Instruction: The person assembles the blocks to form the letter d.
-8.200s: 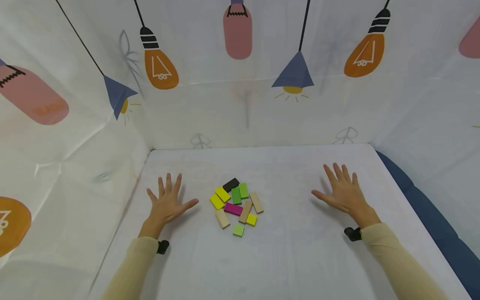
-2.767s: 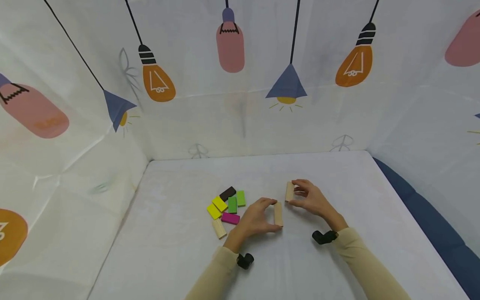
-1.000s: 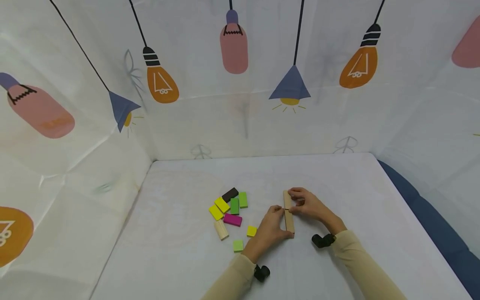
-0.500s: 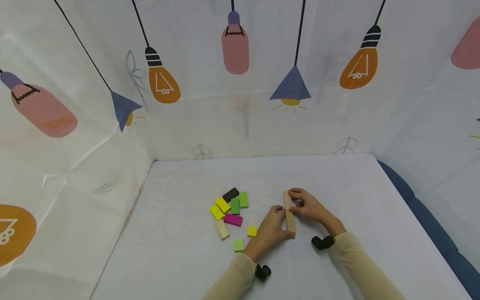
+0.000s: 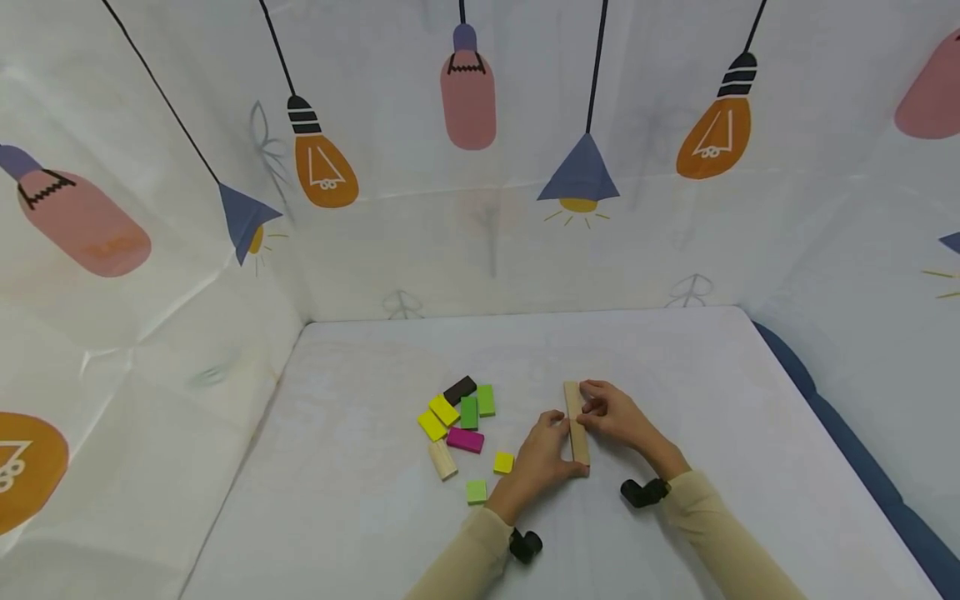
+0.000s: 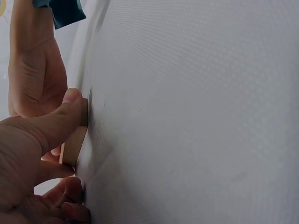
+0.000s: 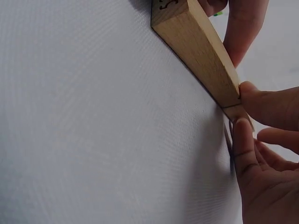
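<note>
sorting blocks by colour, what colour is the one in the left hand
The block is light tan wood, clearest in the right wrist view.

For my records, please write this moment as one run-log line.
left hand: holds near wooden block; right hand: holds far wooden block; layout: end to end; leftward: coloured blocks on table

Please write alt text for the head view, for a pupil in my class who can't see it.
A person's left hand and right hand hold two plain wooden blocks end to end on a white table. To the left lie nine loose blocks, mostly yellow or green.
</note>
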The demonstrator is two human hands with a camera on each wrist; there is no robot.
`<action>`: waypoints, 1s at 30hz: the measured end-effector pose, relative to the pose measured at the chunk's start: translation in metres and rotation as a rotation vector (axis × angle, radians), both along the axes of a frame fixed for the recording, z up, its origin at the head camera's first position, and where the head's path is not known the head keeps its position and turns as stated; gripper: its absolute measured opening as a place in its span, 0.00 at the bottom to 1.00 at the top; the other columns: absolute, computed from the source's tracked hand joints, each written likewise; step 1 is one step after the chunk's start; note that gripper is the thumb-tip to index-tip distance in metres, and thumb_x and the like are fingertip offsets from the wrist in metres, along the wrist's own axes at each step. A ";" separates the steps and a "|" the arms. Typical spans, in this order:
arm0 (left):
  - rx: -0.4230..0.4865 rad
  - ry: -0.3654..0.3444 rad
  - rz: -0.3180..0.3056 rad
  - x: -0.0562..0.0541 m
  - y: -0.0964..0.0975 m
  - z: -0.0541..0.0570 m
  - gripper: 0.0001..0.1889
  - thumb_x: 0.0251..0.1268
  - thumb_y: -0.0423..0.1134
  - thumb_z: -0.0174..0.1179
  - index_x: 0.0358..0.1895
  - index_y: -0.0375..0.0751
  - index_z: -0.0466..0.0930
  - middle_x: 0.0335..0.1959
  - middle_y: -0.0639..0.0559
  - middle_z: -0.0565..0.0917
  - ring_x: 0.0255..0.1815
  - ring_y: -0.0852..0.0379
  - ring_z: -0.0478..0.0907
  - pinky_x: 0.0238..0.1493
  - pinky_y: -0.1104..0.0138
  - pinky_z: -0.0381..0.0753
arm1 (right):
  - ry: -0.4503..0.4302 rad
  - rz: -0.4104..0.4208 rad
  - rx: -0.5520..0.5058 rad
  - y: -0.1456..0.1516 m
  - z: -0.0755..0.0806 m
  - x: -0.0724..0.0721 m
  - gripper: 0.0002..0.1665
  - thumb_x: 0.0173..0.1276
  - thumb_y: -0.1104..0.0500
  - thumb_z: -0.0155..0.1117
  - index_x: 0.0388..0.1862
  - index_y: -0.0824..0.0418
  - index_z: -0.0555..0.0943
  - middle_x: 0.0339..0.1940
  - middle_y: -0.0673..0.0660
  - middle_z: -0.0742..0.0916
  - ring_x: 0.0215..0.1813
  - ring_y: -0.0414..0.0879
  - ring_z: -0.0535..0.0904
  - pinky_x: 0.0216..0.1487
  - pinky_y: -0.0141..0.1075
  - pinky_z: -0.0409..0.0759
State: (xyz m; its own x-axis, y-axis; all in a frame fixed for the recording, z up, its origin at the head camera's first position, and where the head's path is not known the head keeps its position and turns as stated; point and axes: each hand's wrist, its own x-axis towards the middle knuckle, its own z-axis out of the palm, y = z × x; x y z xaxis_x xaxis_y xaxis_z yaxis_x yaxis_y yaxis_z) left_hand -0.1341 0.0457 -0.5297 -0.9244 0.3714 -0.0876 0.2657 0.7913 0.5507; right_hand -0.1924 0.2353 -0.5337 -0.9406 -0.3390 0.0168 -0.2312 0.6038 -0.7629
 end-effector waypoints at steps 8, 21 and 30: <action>0.057 -0.049 0.005 0.000 -0.002 -0.002 0.46 0.53 0.53 0.79 0.73 0.38 0.72 0.75 0.45 0.69 0.71 0.51 0.72 0.71 0.61 0.74 | 0.024 -0.015 -0.013 -0.002 0.004 0.006 0.38 0.65 0.67 0.73 0.71 0.77 0.70 0.67 0.76 0.75 0.48 0.54 0.85 0.45 0.37 0.85; 0.333 -0.015 -0.002 -0.001 -0.060 0.011 0.39 0.60 0.43 0.76 0.74 0.39 0.71 0.65 0.45 0.80 0.43 0.59 0.74 0.41 0.73 0.76 | 0.154 0.031 -0.068 -0.002 -0.007 0.026 0.27 0.62 0.66 0.76 0.61 0.68 0.82 0.57 0.64 0.85 0.50 0.55 0.85 0.49 0.42 0.87; 0.335 0.099 -0.017 -0.008 -0.107 0.029 0.30 0.64 0.39 0.72 0.69 0.36 0.76 0.61 0.42 0.83 0.45 0.50 0.79 0.46 0.67 0.82 | 0.155 0.027 -0.132 0.001 -0.011 0.026 0.24 0.62 0.65 0.76 0.58 0.68 0.84 0.55 0.64 0.87 0.49 0.57 0.87 0.47 0.37 0.86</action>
